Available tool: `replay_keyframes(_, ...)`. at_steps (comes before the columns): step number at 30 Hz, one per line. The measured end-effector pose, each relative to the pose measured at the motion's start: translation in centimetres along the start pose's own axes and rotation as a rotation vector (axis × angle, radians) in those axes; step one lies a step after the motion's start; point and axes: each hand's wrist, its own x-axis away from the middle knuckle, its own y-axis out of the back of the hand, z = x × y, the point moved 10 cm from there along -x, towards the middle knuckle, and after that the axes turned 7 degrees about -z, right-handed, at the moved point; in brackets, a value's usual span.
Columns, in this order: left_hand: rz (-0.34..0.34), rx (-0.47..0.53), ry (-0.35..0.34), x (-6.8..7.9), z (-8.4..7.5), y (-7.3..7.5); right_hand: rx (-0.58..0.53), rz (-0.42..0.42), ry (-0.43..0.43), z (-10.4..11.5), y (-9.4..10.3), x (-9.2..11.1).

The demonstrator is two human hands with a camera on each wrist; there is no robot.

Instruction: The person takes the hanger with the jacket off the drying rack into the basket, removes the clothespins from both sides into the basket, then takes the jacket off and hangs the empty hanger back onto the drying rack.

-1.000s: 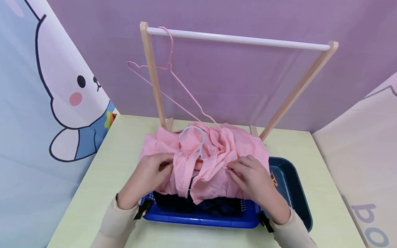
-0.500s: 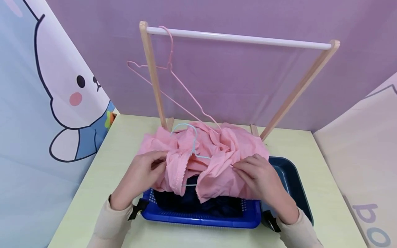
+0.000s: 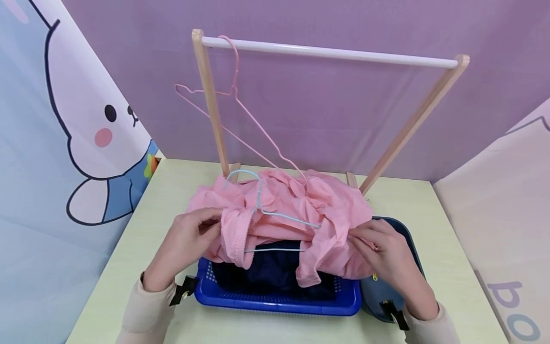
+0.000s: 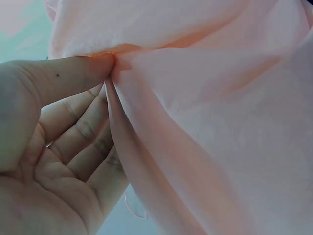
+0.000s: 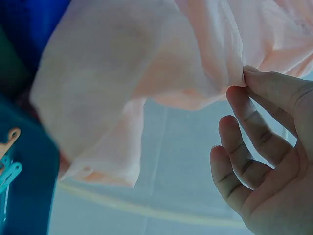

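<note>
A pink zip-up jacket (image 3: 283,191) lies bunched over a blue basket (image 3: 275,306), its front parted. Inside its opening sits a light-blue hanger (image 3: 283,217), hook tilted to the left, with its bottom bar (image 3: 277,249) showing between the two front edges. My left hand (image 3: 186,239) pinches the cloth beside the zipper edge; in the left wrist view the thumb (image 4: 78,73) presses a fold against the fingers. On the other side my right hand (image 3: 386,248) pinches the opposite front, and the right wrist view shows thumb and forefinger (image 5: 244,81) meeting on the cloth.
Dark blue cloth (image 3: 275,274) lies in the basket. Behind stands a rack with a white rail (image 3: 326,51) and wooden posts, where a pink hanger (image 3: 236,91) hangs at the left end. A dark teal tray (image 3: 380,298) with small clips (image 5: 10,174) stands at the right.
My hands have moved apart, the right one farther right, spreading the jacket front. The light-blue hanger's hook has shifted left, and more of its shoulder and bottom bar now shows.
</note>
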Motion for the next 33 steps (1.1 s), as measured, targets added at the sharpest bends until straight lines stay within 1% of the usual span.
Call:
replay_keyframes(6,-0.024,-0.009,0.011,0.1,0.3,0.5,0.056,0.035,-0.104,-2.0,0.2,1.7)
replay_keyframes(8,-0.036,-0.016,0.018,0.1,0.5,0.7,0.075,0.042,-0.126,-2.5,0.1,2.2)
replay_keyframes(12,-0.068,-0.020,0.028,0.2,0.8,1.2,0.084,0.040,-0.124,-3.0,-0.3,2.8)
replay_keyframes(15,-0.084,-0.019,0.028,0.2,0.9,1.4,0.086,0.055,-0.136,-3.4,-0.8,3.0)
replay_keyframes(19,-0.097,-0.009,0.036,0.2,1.0,1.6,0.105,0.082,-0.170,-3.9,-1.3,3.3)
replay_keyframes(24,-0.100,0.006,0.046,0.2,1.1,1.6,0.130,0.097,-0.161,-4.2,-1.5,3.5)
replay_keyframes(29,-0.090,0.006,0.042,0.1,1.0,1.5,0.146,0.091,-0.182,-4.6,-0.6,3.6)
replay_keyframes(33,-0.087,0.008,0.040,0.1,0.9,1.5,0.142,0.039,-0.218,-4.7,0.9,3.2)
